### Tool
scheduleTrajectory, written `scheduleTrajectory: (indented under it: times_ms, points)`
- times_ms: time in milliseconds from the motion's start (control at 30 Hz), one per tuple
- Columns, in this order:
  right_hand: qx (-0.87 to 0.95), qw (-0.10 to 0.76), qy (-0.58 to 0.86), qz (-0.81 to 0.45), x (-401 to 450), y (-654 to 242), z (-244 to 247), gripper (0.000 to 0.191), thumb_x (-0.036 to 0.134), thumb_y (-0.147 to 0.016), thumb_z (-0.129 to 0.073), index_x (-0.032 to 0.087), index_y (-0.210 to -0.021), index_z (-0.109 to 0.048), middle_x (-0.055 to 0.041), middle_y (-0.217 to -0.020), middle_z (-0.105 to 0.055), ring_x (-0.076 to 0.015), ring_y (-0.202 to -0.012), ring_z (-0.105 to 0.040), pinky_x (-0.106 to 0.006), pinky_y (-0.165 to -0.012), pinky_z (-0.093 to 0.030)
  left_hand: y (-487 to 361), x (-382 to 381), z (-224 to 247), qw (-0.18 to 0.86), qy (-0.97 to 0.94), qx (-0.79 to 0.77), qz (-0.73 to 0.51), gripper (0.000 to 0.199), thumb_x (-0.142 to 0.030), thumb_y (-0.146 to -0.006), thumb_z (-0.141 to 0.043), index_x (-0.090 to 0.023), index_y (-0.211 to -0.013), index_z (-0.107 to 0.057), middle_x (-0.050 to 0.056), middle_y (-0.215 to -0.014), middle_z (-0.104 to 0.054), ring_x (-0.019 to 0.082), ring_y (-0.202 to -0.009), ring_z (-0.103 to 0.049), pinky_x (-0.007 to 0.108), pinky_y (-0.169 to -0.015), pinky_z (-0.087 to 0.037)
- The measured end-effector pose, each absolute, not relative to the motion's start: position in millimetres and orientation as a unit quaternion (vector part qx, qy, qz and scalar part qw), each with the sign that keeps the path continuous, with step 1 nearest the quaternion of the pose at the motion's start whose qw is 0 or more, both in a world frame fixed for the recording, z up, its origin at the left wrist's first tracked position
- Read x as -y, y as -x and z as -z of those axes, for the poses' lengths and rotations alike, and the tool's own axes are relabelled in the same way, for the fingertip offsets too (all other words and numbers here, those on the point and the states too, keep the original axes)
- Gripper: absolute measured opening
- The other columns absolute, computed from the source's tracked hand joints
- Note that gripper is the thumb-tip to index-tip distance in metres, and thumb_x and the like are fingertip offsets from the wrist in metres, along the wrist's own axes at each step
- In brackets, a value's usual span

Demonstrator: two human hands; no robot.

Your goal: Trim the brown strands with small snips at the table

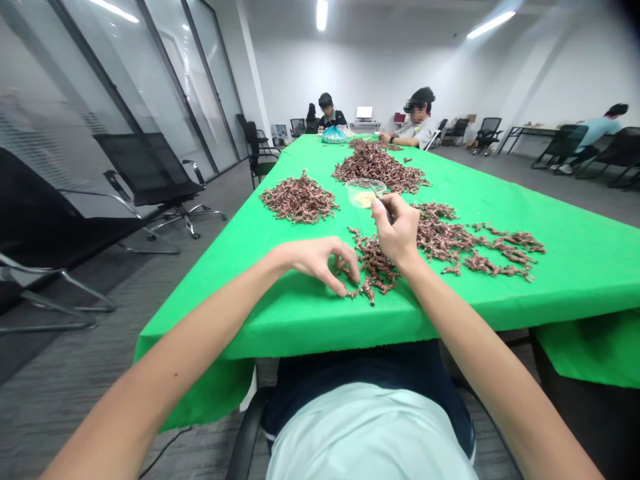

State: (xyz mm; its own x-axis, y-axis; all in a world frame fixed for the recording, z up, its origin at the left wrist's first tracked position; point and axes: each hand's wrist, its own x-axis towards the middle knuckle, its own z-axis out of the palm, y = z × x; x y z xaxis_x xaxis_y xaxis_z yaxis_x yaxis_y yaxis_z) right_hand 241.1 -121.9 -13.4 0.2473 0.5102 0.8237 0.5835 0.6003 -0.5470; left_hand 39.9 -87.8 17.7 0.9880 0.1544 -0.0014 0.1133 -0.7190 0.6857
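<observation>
- Long worktop (575, 280), draped in green cloth (195, 393), is set in a glass-walled office.
- Left hand (317, 261) is curled, with its fingertips (351, 283) touching the near edge of a spread of small brown pieces (375, 267); whether any piece is pinched cannot be told.
- Right hand (397, 233) is raised above that spread, its fingers pressed together on one thin dark tool (386, 212) of uncertain kind.
- That spread lies at the worktop's near edge, seemingly placed there to be within reach of both hands.
- Three further heaps of similar pieces are laid out beyond it: one at left (299, 198), one at centre (375, 168), and a small one at the far end (374, 145).
- One clear plastic tub (365, 192), holding pale contents, is placed just beyond the right hand.
- One blue bag (334, 135) is seen farther along.
- Four other people are seated well apart: three at the far end (417, 117), one at a separate table (600, 123).
</observation>
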Motion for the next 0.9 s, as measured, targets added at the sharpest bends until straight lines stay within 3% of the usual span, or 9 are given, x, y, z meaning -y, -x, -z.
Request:
scheduleTrajectory:
  times_ms: [133,300,433,633,900]
  points:
    - [0.613,0.646,0.453,0.028,121,-242,14,0.037,0.054,-0.098,-0.053,0.023,-0.078,-0.060,0.0008,-0.066,-0.058,-0.0145,-0.062,-0.052,-0.030,-0.060,-0.038,-44,91,-15,0.342,-0.937,-0.066,-0.019,0.033,-0.036,-0.064,-0.093,-0.026,-0.095,-0.085,0.007,-0.094,-0.074,0.023,-0.089,-0.066,0.033,-0.083,-0.051]
    - [0.612,0.647,0.453,0.021,118,-243,17,0.036,0.053,-0.097,-0.055,0.023,-0.078,-0.061,0.0002,-0.068,-0.060,-0.0147,-0.063,-0.053,-0.030,-0.060,-0.039,-42,93,-17,0.356,-0.932,-0.068,-0.025,0.010,-0.027,-0.069,-0.088,-0.023,-0.077,-0.084,0.006,-0.080,-0.072,0.021,-0.080,-0.065,0.032,-0.080,-0.051]
    - [0.609,0.653,0.449,0.015,119,-243,16,0.037,0.053,-0.097,-0.055,0.023,-0.077,-0.061,-0.0007,-0.070,-0.062,-0.0157,-0.066,-0.056,-0.030,-0.062,-0.041,-41,91,-17,0.353,-0.932,-0.074,-0.037,0.005,-0.025,-0.071,-0.085,-0.022,-0.075,-0.082,0.007,-0.083,-0.074,0.021,-0.083,-0.067,0.032,-0.083,-0.051]
    - [0.607,0.659,0.445,0.006,120,-242,15,0.036,0.053,-0.097,-0.056,0.022,-0.078,-0.061,-0.0011,-0.072,-0.063,-0.0156,-0.067,-0.057,-0.030,-0.063,-0.043,-33,84,-23,0.443,-0.892,-0.087,-0.038,0.016,-0.032,-0.079,-0.080,-0.020,-0.088,-0.079,0.009,-0.096,-0.077,0.022,-0.092,-0.069,0.033,-0.087,-0.053]
    - [0.610,0.653,0.448,0.008,120,-242,15,0.039,0.057,-0.096,-0.054,0.023,-0.078,-0.061,-0.0014,-0.070,-0.062,-0.0164,-0.067,-0.058,-0.030,-0.061,-0.043,-26,73,-16,0.543,-0.807,-0.170,-0.162,0.038,-0.045,-0.078,-0.084,-0.015,-0.096,-0.070,0.013,-0.108,-0.077,0.023,-0.101,-0.072,0.034,-0.084,-0.055]
